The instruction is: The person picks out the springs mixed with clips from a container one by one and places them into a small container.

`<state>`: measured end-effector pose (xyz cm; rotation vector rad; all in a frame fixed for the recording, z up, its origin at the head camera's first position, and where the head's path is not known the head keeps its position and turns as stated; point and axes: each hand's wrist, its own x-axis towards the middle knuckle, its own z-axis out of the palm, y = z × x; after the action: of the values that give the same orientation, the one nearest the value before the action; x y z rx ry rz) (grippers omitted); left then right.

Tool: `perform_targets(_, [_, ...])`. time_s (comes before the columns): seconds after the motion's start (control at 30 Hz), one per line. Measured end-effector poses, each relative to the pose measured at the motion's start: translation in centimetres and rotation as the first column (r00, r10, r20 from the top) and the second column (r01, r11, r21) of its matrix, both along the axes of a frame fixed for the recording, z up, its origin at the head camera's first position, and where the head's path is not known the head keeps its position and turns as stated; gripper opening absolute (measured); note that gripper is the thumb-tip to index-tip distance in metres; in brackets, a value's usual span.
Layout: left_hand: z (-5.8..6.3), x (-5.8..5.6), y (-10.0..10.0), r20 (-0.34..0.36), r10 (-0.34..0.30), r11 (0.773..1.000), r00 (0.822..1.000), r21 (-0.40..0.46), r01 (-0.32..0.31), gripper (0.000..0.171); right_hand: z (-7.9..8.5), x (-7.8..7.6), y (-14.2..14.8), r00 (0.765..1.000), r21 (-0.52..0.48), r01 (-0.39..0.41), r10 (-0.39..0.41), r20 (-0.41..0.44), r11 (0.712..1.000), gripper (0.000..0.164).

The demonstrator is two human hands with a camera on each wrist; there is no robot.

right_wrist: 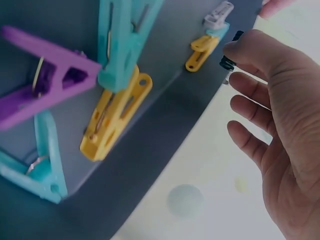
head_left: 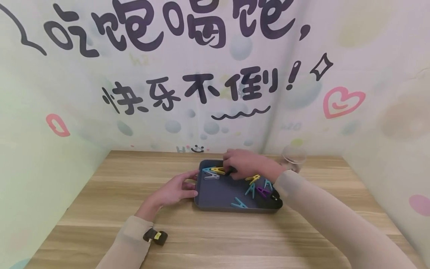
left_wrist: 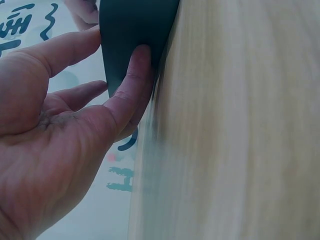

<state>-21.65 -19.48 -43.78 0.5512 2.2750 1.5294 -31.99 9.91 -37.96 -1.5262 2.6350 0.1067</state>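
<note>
My right hand (head_left: 246,163) is over the far side of a dark grey tray (head_left: 215,194), pinching a small black clip (right_wrist: 231,52) between thumb and forefinger. Its other fingers are loosely bent, and most of the clip is hidden. Against the tray's left wall rest the straight fingers of my left hand (left_wrist: 75,115). Inside the tray lie clothespins: a purple one (right_wrist: 55,75), a yellow one (right_wrist: 112,117), several turquoise ones such as the near one (head_left: 239,203), and a grey one (head_left: 211,175) beside another yellow one (head_left: 218,170) at the far left.
A clear round container (head_left: 294,154) stands behind my right forearm, near the back wall. The tray sits on a wood-grain table (head_left: 201,239). Printed fabric walls (head_left: 168,127) rise behind and on both sides. A black device (head_left: 156,236) is strapped at my left wrist.
</note>
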Motion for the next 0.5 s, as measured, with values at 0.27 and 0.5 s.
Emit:
perform_targets(0.27, [-0.1, 0.1, 0.0, 0.002, 0.005, 1.0, 1.0, 0.002, -0.005, 0.075, 1.3, 0.3, 2.1, 1.0, -0.077, 0.019, -0.02, -0.006, 0.997, 0.013])
perform_targets(0.5, [-0.2, 0.1, 0.0, -0.01, -0.001, 1.0, 1.0, -0.006, 0.001, 0.074, 2.1, 0.2, 4.3, 0.999, -0.101, 0.021, -0.025, -0.039, 0.995, 0.016])
